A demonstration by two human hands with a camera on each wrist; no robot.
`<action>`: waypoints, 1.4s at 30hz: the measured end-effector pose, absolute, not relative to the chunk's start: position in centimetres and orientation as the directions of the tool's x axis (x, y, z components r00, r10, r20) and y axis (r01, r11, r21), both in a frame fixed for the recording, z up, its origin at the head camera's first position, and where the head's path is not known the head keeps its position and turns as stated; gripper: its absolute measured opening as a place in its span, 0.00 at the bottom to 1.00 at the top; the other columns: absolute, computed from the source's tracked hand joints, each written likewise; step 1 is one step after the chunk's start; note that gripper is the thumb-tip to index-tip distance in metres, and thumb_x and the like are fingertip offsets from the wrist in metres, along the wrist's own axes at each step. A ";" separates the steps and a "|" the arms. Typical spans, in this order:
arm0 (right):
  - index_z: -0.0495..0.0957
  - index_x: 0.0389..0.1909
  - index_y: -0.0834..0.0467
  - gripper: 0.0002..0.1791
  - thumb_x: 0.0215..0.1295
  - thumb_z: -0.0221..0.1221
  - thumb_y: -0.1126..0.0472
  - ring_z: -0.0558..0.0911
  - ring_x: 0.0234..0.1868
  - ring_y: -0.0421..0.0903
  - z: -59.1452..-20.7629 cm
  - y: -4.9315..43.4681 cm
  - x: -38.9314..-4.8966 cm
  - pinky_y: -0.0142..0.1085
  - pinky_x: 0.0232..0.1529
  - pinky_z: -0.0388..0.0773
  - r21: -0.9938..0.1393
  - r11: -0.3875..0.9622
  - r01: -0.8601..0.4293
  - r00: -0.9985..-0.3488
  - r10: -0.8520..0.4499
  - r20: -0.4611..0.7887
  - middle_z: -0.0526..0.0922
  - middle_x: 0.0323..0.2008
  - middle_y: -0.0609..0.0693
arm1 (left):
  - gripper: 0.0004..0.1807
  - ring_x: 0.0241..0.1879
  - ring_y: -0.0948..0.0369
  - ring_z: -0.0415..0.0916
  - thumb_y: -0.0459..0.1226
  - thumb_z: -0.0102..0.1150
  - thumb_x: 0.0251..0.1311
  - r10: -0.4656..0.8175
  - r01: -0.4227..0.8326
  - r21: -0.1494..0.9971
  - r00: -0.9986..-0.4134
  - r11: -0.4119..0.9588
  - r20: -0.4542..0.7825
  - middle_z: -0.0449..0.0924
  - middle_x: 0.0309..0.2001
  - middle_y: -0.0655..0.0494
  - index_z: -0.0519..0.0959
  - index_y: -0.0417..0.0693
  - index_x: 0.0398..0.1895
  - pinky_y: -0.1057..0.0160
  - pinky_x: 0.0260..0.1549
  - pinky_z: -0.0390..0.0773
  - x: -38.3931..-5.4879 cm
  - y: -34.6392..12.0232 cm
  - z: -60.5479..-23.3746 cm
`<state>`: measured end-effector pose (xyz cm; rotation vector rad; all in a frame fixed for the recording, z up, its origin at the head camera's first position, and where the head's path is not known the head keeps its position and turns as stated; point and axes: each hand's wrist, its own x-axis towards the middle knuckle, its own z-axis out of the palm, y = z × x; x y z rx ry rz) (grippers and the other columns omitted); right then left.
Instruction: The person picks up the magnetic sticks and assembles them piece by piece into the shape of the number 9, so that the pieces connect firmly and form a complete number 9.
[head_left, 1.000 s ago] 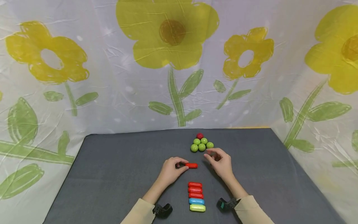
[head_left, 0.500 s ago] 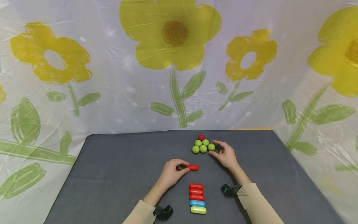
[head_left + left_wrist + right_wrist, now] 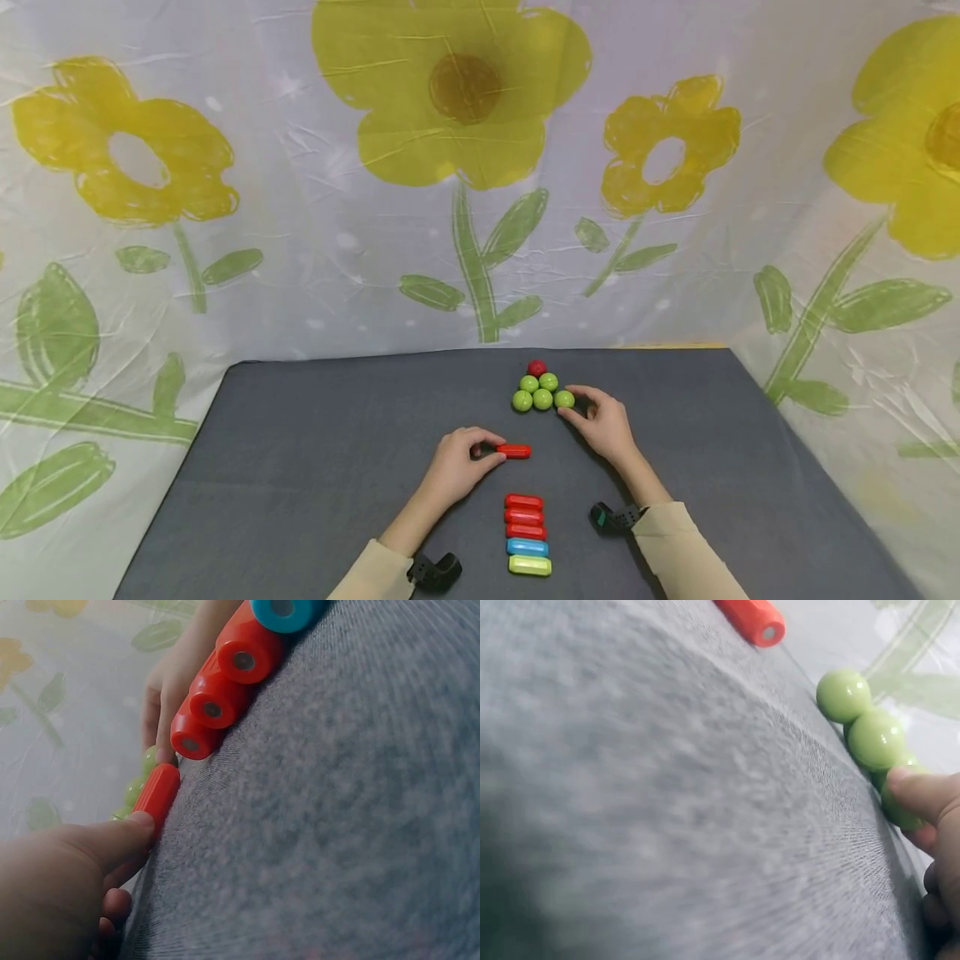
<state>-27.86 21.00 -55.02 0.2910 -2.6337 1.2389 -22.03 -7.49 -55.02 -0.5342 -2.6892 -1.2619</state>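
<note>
My left hand pinches the left end of a short red magnetic rod between thumb and fingers. The left wrist view shows the thumb pressed on that ribbed red rod. Farther back, a small triangle of green balls has one red ball at its far tip. My right hand has thumb and fingers on either side of the triangle's right front ball. Seen from the right wrist, the thumb lies against this green ball, with two more green balls lined up beyond it.
Nearer me, more rods lie side by side in a stack: several red ones, a blue one and a yellow-green one. Round metal discs show on their ends. A dark grey cloth covers the table, and a flowered curtain hangs behind.
My right hand has gone from in front of the triangle round to its right side, and its thumb and fingers have closed on the right front ball. The left hand stays on the red rod.
</note>
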 end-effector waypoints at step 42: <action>0.88 0.56 0.56 0.23 0.58 0.79 0.60 0.59 0.16 0.30 -54.8 19.3 -21.6 0.29 0.19 0.62 -0.710 0.533 -0.459 -0.887 -0.311 0.340 0.89 0.46 0.47 | 0.10 0.23 0.71 0.66 0.39 0.77 0.63 0.256 0.399 0.743 -0.916 0.537 0.307 0.87 0.38 0.63 0.92 0.53 0.46 0.70 0.25 0.69 -21.8 -7.3 -54.6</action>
